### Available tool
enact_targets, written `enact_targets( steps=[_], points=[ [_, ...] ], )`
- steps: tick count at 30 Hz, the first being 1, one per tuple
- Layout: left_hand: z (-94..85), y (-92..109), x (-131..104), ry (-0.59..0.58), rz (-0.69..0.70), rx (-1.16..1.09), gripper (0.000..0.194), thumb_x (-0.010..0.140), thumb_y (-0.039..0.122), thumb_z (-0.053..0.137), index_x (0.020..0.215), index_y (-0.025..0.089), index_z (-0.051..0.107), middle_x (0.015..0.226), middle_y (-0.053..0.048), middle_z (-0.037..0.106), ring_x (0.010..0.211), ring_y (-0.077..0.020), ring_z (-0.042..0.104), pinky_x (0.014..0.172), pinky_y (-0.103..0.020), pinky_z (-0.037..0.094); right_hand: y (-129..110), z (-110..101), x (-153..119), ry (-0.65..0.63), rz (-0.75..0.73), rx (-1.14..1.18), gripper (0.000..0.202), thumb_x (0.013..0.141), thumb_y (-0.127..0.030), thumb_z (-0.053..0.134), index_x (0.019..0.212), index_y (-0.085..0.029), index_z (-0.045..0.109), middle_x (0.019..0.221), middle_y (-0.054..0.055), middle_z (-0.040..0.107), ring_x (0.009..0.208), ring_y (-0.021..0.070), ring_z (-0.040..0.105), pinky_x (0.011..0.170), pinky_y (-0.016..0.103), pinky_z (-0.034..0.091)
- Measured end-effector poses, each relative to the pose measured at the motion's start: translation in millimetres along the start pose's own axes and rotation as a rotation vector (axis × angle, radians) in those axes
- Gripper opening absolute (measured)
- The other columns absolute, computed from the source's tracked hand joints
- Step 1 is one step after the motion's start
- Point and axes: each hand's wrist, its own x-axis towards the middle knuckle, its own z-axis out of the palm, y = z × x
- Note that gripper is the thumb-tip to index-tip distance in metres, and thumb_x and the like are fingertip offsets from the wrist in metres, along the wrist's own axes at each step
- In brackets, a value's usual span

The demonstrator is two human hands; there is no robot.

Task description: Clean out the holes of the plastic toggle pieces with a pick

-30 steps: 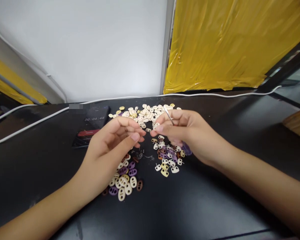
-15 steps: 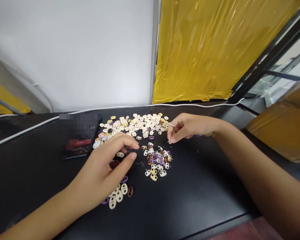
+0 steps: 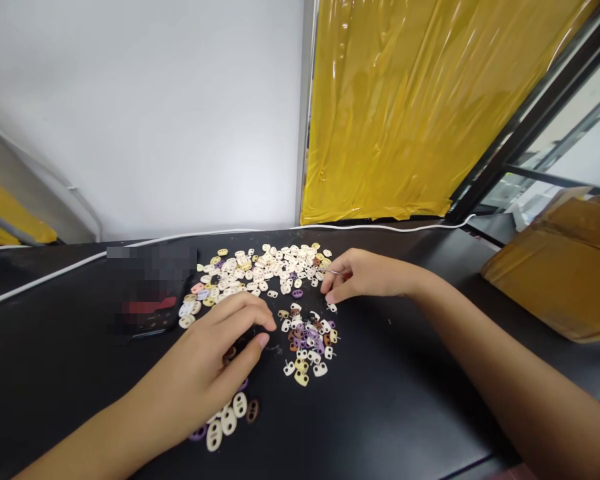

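The left hand (image 3: 213, 357), thumb and fingers parted, is over oval pieces (image 3: 229, 421). The right hand (image 3: 363, 275) grips a metal tool (image 3: 336, 271), thumb beside a white piece (image 3: 332, 308).

White panel (image 3: 140, 120): smooth, upright behind the table, edged by a grey strip (image 3: 307, 113).
Yellow sheeting (image 3: 380, 120): wrinkled and shiny, just past that strip.
Dark frame (image 3: 533, 123): slants down beside the sheeting.
Black tabletop (image 3: 380, 413): white cable (image 3: 43, 280) trailing along its back.
Over to the right: brown cardboard box (image 3: 555, 267).
Light: pale glow on the panel, glints on the sheeting.
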Motion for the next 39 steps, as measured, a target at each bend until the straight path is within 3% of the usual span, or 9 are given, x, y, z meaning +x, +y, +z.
enact_targets(
  steps=[4,7,13,19,24,27,30,34,39],
  points=[
    [-7.0,-3.3,0.6,-0.004,0.006,0.066,0.015,0.099,0.021,0.045,0.101,0.025,0.059,0.111,-0.005,0.061,0.103,-0.0235,0.057,0.089,-0.037,0.044,3.8,4.9,7.5,0.285,-0.058,-0.117,0.021,0.083,-0.03,0.065,0.09,-0.013,0.075,0.072,0.003,0.069,0.064,0.0144,0.058,0.061,0.026,0.044],
    [-12.6,-8.2,0.8,0.005,0.035,0.109,0.016,0.1,0.02,0.044,0.099,0.024,0.059,0.109,-0.006,0.061,0.105,-0.0239,0.057,0.093,-0.04,0.042,2.5,15.9,13.6,0.417,-0.126,-0.198,0.022,0.086,-0.025,0.06,0.1,-0.015,0.074,0.077,0.003,0.067,0.071,0.0149,0.057,0.067,0.027,0.043],
    [-21.1,-14.5,-0.3,-0.011,0.015,0.103,0.016,0.101,0.021,0.042,0.098,0.024,0.058,0.108,-0.006,0.06,0.102,-0.0238,0.056,0.089,-0.04,0.044,2.7,34.0,20.0,0.427,-0.227,-0.352,0.019,0.085,-0.021,0.064,0.1,-0.024,0.076,0.085,0.002,0.07,0.072,0.0148,0.058,0.065,0.026,0.039],
    [-24.8,-18.0,-0.9,-0.019,-0.003,0.095,0.017,0.1,0.021,0.042,0.097,0.024,0.058,0.106,-0.005,0.061,0.1,-0.0234,0.057,0.088,-0.041,0.045,6.3,33.1,22.5,0.521,-0.225,-0.435,0.02,0.089,-0.02,0.059,0.099,-0.021,0.075,0.085,0.004,0.067,0.072,0.0159,0.058,0.065,0.026,0.039],
    [-24.9,-19.8,-1.0,-0.031,0.005,0.11,0.018,0.101,0.02,0.041,0.097,0.023,0.058,0.105,-0.006,0.061,0.099,-0.0236,0.057,0.088,-0.043,0.046,0.4,39.5,22.2,0.442,-0.321,-0.492,0.018,0.094,-0.026,0.058,0.099,-0.025,0.076,0.091,0.003,0.067,0.08,0.0163,0.062,0.07,0.026,0.041],
    [-24.1,-18.1,-1.3,-0.023,0.018,0.126,0.018,0.1,0.019,0.042,0.097,0.024,0.059,0.105,-0.005,0.061,0.1,-0.0232,0.058,0.09,-0.043,0.046,2.0,39.2,23.2,0.468,-0.297,-0.523,0.018,0.092,-0.021,0.058,0.089,-0.021,0.075,0.087,0.005,0.066,0.076,0.0171,0.061,0.066,0.027,0.04],
    [-22.4,-15.2,-2.6,-0.02,0.021,0.128,0.018,0.1,0.018,0.042,0.098,0.024,0.06,0.106,-0.006,0.063,0.101,-0.023,0.059,0.09,-0.042,0.048,3.6,38.8,25.0,0.486,-0.291,-0.525,0.019,0.092,-0.019,0.055,0.093,-0.02,0.074,0.089,0.005,0.066,0.076,0.0169,0.061,0.067,0.027,0.041],
    [-18.6,-11.3,-3.4,-0.036,0.028,0.139,0.024,0.1,0.018,0.043,0.113,0.025,0.062,0.116,-0.008,0.066,0.108,-0.0242,0.061,0.094,-0.042,0.051,0.5,42.7,27.7,0.422,-0.331,-0.527,0.024,0.094,-0.018,0.053,0.102,-0.023,0.074,0.093,0.004,0.068,0.084,0.0176,0.063,0.073,0.027,0.043],
    [-13.4,-5.9,13.3,-0.088,0.113,0.192,0.043,0.097,0.014,0.046,0.136,0.027,0.056,0.136,-0.008,0.063,0.127,-0.0262,0.056,0.11,-0.049,0.044,-3.7,41.0,24.9,0.401,-0.321,-0.528,0.025,0.091,-0.013,0.053,0.101,-0.023,0.074,0.094,0.004,0.068,0.086,0.0181,0.064,0.074,0.027,0.044]
  ],
)
